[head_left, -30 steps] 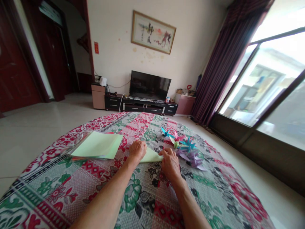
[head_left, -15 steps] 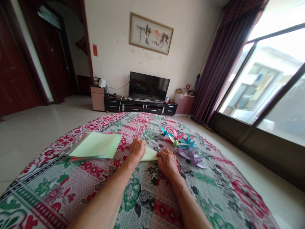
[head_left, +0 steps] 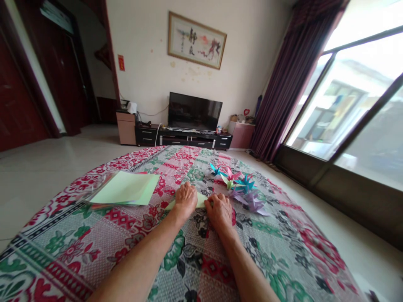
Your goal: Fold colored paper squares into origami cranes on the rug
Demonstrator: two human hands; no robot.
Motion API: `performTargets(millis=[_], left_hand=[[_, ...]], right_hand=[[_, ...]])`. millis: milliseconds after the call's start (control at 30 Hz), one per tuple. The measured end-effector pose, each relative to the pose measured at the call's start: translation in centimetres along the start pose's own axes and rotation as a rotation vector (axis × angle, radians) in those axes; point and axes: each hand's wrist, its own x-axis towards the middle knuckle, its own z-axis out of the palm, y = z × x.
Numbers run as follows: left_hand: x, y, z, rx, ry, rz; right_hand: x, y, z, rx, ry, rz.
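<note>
A pale green sheet of origami paper (head_left: 200, 201), folded into a triangle, lies flat on the table between my hands. My left hand (head_left: 186, 199), its fingers curled together, presses on the middle of the sheet and hides part of it. At the sheet's right corner, my right hand (head_left: 219, 209) is closed with thumb and fingertips on the paper. Just beyond my right hand sit several folded paper cranes: blue ones (head_left: 246, 183), a pink one (head_left: 233, 174), a light green one (head_left: 229, 183) and purple ones (head_left: 255, 203).
On the left of the table is a stack of square paper (head_left: 124, 188), light green on top, with a clear wrapper beside it. A patterned cloth (head_left: 176, 251) covers the round table. Farther back stand a television (head_left: 194, 112) and a low cabinet (head_left: 176, 139).
My left hand has slid to the right along the folded paper, baring its left corner. My right hand stays at the right corner. The whole view has shifted slightly.
</note>
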Motion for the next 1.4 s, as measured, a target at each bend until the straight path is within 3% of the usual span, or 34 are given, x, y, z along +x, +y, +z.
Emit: performTargets(millis=[533,600,700,767,933,1167,1400], left_hand=[[-0.4,-1.3,-1.2,-0.089,-0.103,0.045],[-0.4,-1.3,-1.3,-0.094,-0.108,0.039],[-0.3,-1.3,-1.0,-0.099,-0.081,0.040],[-0.3,-1.5,-0.8,-0.109,-0.067,0.044],[0.3,-2.4,-0.9,-0.153,-0.097,0.058],[2.1,-5.1,-1.4,-0.219,-0.206,0.082],[2.6,-7.0,-0.5,-0.290,-0.194,-0.058]], right_hand=[[-0.3,1.9,-0.4,0.042,0.134,0.151],[-0.2,1.1,-0.7,0.078,0.197,0.078],[0.8,-0.8,-0.9,0.223,0.258,-0.145],[2.1,-2.0,-0.4,0.371,0.172,-0.228],[4.7,-2.8,2.1,0.516,-0.103,-0.191],[3.9,-1.8,3.3,0.463,-0.097,-0.474],[3.6,-2.1,3.4,0.323,-0.129,-0.589]])
